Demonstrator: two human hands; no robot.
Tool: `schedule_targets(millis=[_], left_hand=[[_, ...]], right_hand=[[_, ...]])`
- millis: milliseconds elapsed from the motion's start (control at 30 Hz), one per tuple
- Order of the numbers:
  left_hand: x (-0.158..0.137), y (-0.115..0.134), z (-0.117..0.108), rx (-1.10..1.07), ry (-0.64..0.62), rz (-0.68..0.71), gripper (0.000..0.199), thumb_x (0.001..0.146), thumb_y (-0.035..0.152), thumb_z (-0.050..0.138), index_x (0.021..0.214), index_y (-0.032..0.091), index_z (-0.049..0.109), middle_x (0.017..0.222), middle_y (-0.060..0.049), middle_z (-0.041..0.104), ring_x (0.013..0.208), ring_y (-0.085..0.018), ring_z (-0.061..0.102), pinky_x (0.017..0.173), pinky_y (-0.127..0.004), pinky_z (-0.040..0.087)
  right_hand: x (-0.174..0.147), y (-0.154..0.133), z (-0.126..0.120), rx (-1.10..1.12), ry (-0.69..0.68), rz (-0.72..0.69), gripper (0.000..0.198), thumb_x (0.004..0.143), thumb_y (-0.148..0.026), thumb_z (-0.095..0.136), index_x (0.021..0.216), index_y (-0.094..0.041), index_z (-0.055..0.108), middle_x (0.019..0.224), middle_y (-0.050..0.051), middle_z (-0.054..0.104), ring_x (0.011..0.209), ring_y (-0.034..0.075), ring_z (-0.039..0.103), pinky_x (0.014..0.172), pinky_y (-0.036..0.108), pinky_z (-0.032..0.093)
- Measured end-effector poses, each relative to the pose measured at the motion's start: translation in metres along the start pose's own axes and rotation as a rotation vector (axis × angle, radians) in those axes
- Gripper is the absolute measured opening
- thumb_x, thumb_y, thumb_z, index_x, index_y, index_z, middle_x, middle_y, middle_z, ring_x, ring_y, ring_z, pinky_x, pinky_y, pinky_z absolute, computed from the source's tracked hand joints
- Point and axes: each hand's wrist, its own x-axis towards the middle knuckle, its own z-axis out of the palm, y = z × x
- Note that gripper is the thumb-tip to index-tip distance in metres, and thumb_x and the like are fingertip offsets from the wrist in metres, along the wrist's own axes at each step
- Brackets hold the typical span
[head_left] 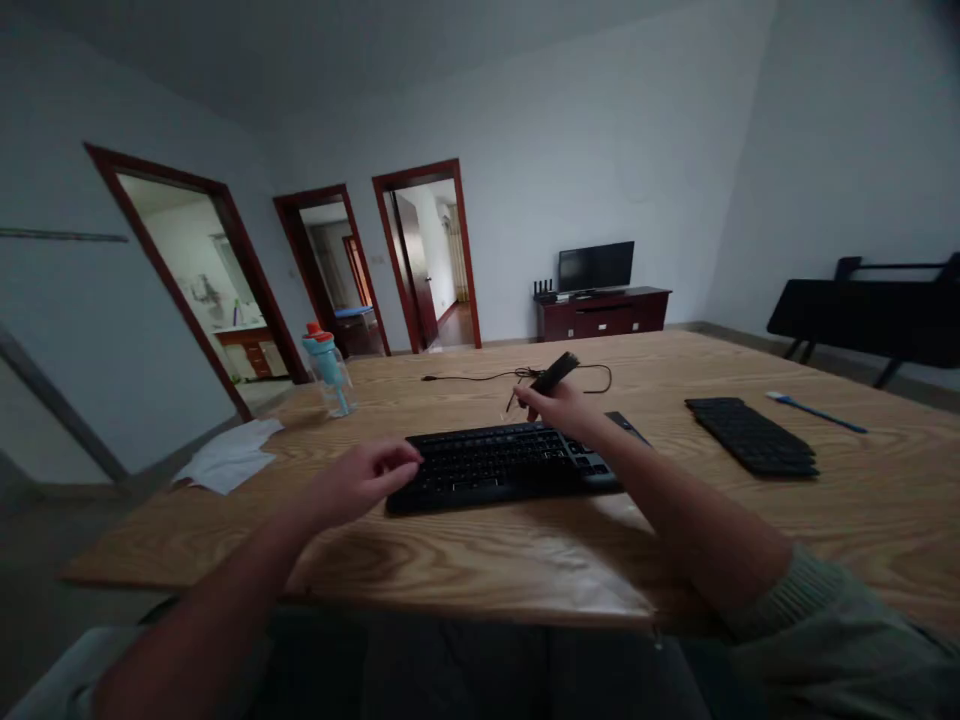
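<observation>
A black keyboard (504,464) lies on the wooden table (465,560) in front of me. My left hand (358,483) hovers at the keyboard's left end, fingers loosely curled, holding nothing. My right hand (559,408) is raised over the keyboard's far right part and grips a slim black brush-like tool (553,374) that points up and away. A thin black cable (480,377) runs across the table just behind that hand.
A second black keyboard (751,436) and a blue-handled tool (814,411) lie at the right. A teal bottle (328,368) and white cloth (229,457) sit at the left corner. Beyond are doorways, a TV cabinet (601,311) and a dark bench (870,318).
</observation>
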Motion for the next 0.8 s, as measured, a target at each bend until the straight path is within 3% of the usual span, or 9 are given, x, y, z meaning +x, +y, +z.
schedule_targets(millis=[133,267,367,500,600,800], left_hand=[[0.094,0.026,0.036,-0.019,0.003,0.247,0.029,0.088,0.041,0.059,0.101,0.019,0.072,0.089,-0.004,0.074,0.079,-0.018,0.066,0.072,-0.028,0.050],[0.138,0.022,0.078,0.045,0.049,0.333,0.021,0.088,0.030,0.057,0.097,0.020,0.073,0.091,-0.003,0.075,0.080,-0.017,0.066,0.072,-0.028,0.049],[0.141,0.010,0.093,0.137,0.038,0.396,0.018,0.087,0.028,0.060,0.096,0.021,0.074,0.091,-0.003,0.075,0.081,-0.019,0.066,0.075,-0.030,0.049],[0.135,0.008,0.095,0.135,0.060,0.402,0.020,0.089,0.028,0.059,0.100,0.023,0.074,0.099,-0.003,0.075,0.090,-0.020,0.067,0.083,-0.030,0.050],[0.134,0.012,0.095,0.135,0.040,0.417,0.020,0.089,0.029,0.060,0.102,0.023,0.074,0.104,-0.003,0.074,0.096,-0.020,0.067,0.090,-0.031,0.049],[0.137,0.012,0.097,0.113,0.026,0.417,0.021,0.091,0.032,0.060,0.100,0.021,0.075,0.099,-0.005,0.074,0.091,-0.020,0.067,0.087,-0.032,0.051]], right_hand=[[0.002,0.024,0.029,-0.078,0.003,0.004,0.047,0.088,-0.059,0.054,0.072,-0.016,0.065,0.066,0.006,0.066,0.064,0.018,0.061,0.062,0.028,0.045],[0.002,0.039,0.030,-0.102,0.012,-0.001,0.046,0.090,-0.058,0.052,0.073,-0.017,0.063,0.069,0.006,0.067,0.068,0.020,0.063,0.065,0.028,0.044],[0.003,0.041,0.028,-0.141,0.010,-0.005,0.044,0.091,-0.056,0.052,0.074,-0.017,0.063,0.071,0.006,0.068,0.070,0.020,0.064,0.064,0.027,0.043],[0.002,0.033,0.027,-0.181,0.018,0.001,0.042,0.088,-0.056,0.056,0.074,-0.017,0.065,0.071,0.006,0.068,0.070,0.020,0.064,0.063,0.026,0.042],[0.000,0.027,0.026,-0.217,0.010,0.029,0.052,0.088,-0.063,0.053,0.066,-0.017,0.063,0.065,0.008,0.067,0.066,0.021,0.063,0.059,0.027,0.039],[-0.003,0.025,0.025,-0.272,0.008,0.020,0.058,0.089,-0.067,0.048,0.066,-0.017,0.065,0.068,0.010,0.069,0.069,0.022,0.066,0.059,0.027,0.038]])
